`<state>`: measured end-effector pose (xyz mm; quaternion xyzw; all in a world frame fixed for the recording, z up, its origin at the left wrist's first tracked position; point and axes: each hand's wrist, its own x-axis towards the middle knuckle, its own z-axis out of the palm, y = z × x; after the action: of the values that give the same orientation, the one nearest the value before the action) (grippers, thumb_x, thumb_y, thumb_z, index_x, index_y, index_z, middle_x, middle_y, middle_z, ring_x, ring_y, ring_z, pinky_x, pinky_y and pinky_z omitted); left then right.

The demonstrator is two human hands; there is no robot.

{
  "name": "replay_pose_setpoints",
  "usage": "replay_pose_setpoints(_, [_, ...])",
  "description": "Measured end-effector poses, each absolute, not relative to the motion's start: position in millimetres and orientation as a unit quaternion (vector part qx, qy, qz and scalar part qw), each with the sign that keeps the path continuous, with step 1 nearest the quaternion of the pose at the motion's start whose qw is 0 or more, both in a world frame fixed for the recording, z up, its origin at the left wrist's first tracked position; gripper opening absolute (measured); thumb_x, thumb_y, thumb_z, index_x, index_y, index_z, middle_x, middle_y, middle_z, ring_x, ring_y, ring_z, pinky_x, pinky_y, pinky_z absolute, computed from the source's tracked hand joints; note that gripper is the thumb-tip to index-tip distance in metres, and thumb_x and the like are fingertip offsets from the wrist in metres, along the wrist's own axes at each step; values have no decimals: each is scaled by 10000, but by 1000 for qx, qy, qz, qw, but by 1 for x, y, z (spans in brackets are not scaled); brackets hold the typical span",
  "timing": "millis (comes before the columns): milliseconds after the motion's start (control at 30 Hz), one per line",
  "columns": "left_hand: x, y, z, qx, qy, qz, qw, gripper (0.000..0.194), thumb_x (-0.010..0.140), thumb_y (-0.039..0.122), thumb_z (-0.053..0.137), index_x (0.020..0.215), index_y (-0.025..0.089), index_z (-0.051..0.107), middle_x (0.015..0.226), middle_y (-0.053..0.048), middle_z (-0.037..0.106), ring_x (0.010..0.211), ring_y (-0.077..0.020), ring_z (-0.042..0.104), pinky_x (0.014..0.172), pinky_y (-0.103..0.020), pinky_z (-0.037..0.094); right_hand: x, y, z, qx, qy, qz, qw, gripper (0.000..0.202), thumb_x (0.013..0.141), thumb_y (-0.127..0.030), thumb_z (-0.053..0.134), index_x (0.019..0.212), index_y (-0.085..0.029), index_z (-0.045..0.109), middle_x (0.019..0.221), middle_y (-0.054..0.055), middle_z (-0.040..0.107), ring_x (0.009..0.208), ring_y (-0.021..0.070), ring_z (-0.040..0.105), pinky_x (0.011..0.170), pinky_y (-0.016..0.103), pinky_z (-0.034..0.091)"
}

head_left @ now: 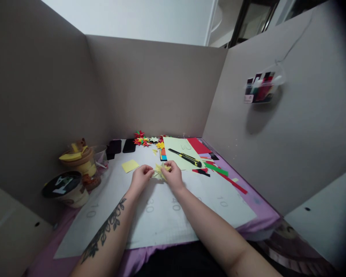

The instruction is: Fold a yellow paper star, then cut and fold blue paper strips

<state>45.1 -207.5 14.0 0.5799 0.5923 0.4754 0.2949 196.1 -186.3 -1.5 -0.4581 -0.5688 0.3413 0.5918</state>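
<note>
A pale yellow folded paper star (159,171) is held between my two hands above the white sheet (161,227). My left hand (143,175) pinches a point at its left side. My right hand (173,175) grips it from the right, thumb over the front, and covers part of it. To the left of my left hand lies a square yellow sticky-note pad (130,166). Just beyond my right hand a black and yellow utility knife (186,157) rests on a light green sheet (175,146).
Finished paper stars (142,141) in several colours are heaped at the back, beside a black phone (129,146). Red and green paper strips (225,171) lie at right. A lidded tub (66,188) and a basket (80,159) stand at left. Grey panels (158,84) surround the table.
</note>
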Motion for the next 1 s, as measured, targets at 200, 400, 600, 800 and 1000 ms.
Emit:
replay_pose_setpoints(200, [45,-206,12,572,587,485,304,196,675,337,599,770,168,627,632,3,617,543,-124,537,522,-229,403,194,-186,-3,-437,-580,378,574,223,647,-296,606,847,-215,554,683,-37,548,569,123,479,525,223,405])
replay_pose_setpoints(400, [42,-204,10,568,588,489,304,190,664,313,612,789,170,604,641,1,616,561,-127,548,519,-226,403,195,-187,-4,-425,-561,435,562,230,636,-283,619,838,-220,529,613,-62,534,504,117,478,495,222,397])
replay_pose_setpoints(600, [42,-206,13,561,578,495,327,170,648,320,626,717,179,561,570,32,562,511,-107,509,489,-210,376,195,-188,-3,-415,-548,462,560,260,636,-291,632,857,-218,514,601,-66,533,487,116,479,476,218,387])
replay_pose_setpoints(800, [47,-209,18,533,569,505,371,180,626,305,639,704,169,550,568,30,550,478,-92,480,468,-206,361,194,-187,-6,-408,-554,459,562,259,635,-286,632,853,-210,516,592,-67,522,498,111,476,476,207,376])
replay_pose_setpoints(1000, [49,-209,17,518,551,535,378,174,619,295,650,671,168,542,544,36,528,470,-89,474,458,-199,355,194,-187,-8,-401,-545,482,556,276,627,-271,647,855,-211,505,597,-69,536,495,103,486,486,202,385])
